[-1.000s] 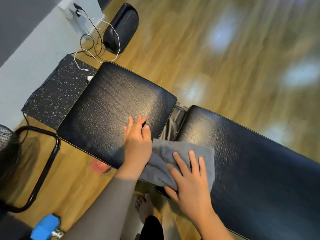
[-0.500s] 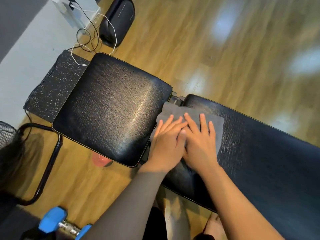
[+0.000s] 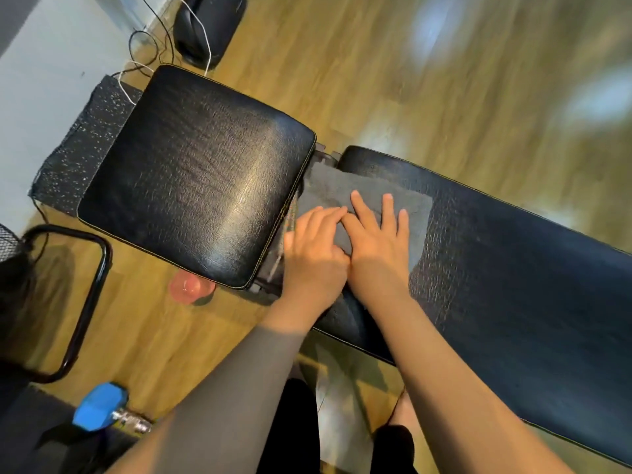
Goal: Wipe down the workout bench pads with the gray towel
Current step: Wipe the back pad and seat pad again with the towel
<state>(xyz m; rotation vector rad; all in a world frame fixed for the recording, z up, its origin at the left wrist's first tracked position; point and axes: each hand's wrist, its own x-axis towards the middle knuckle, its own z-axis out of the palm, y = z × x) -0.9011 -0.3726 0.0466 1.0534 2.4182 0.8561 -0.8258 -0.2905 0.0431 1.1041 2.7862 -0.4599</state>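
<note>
Towel (image 3: 362,196) flat on near end of long back pad (image 3: 513,285) by gap; left hand (image 3: 313,254) and right hand (image 3: 378,244) press open-palmed, gripping nothing; most of back pad, maybe seat pad (image 3: 195,176), left to wipe

Left hand (image 3: 313,258) off the seat pad (image 3: 195,176), beside right hand (image 3: 378,248), gray towel (image 3: 345,189) slid up the long pad (image 3: 513,268)

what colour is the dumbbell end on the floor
Blue, with a metal handle beside it; the dumbbell shows at the lower left of the head view.
</note>
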